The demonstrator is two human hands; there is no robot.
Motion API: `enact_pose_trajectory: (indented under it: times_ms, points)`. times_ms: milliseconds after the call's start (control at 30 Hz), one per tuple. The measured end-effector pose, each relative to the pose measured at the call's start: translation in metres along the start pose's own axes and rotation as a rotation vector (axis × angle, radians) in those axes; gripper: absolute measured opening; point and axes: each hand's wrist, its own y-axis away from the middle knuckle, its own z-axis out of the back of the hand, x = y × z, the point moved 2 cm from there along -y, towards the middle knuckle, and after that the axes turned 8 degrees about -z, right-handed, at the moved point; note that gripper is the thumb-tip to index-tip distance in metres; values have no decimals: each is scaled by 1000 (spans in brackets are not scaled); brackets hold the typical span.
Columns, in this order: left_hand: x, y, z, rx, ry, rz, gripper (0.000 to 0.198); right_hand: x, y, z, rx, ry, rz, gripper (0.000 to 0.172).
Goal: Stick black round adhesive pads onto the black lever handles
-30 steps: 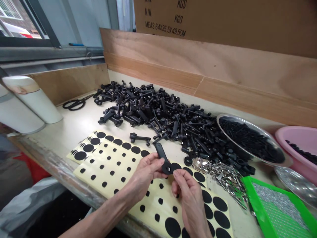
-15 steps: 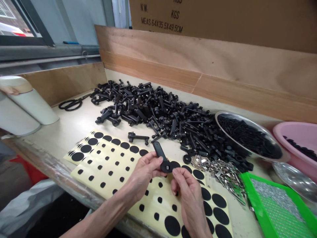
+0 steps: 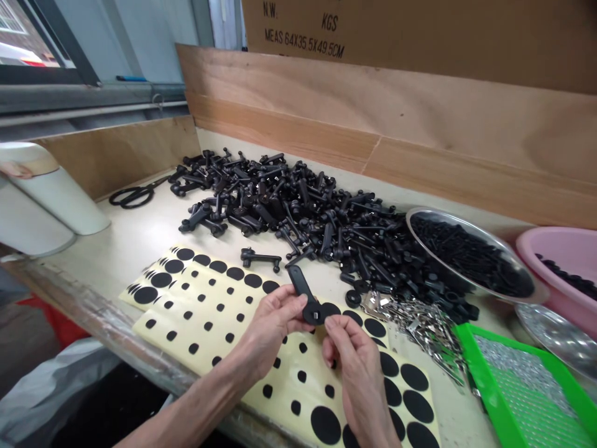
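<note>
A flat black plastic arm (image 3: 301, 283) with a round end is pinched between the thumb and fingers of my left hand (image 3: 273, 323). A small bright metal piece shows in the middle of that round end. My right hand (image 3: 355, 358) is closed, its thumb and forefinger gripping the round end's right edge. Under both hands lie cream sheets (image 3: 200, 339) of black stickers, some small and squarish, others large and round. Just beyond my left hand, one jointed black arm (image 3: 261, 257) rests by itself on the table.
A big heap of black plastic arms (image 3: 280, 205) spreads across the back. Thin metal pieces (image 3: 420, 320) lie at the right, beside a green tray (image 3: 485, 373) of small silvery parts. A steel bowl (image 3: 471, 255), pink basin (image 3: 527, 249), scissors (image 3: 133, 196) and white bottles (image 3: 69, 193) stand around.
Both hands keep the same grip on the black plastic arm. Only the camera's view has shifted very slightly.
</note>
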Motion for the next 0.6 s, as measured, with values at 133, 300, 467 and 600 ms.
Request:
enact_pose_trajectory:
  times_ms: [133,300,467,600]
  points:
    - [2,-1,1,12,2,-8,25,0,-1,0,-7,53,44,32]
    - [1,1,0,58,13,-47,26,1,-1,1,-37,143,107,32]
    - [-1,3,0,68,-58,-84,28,4,2,0,-140,390,296,32]
    - [-1,5,-1,19,-144,-111,27,6,4,-2,-272,675,552,31]
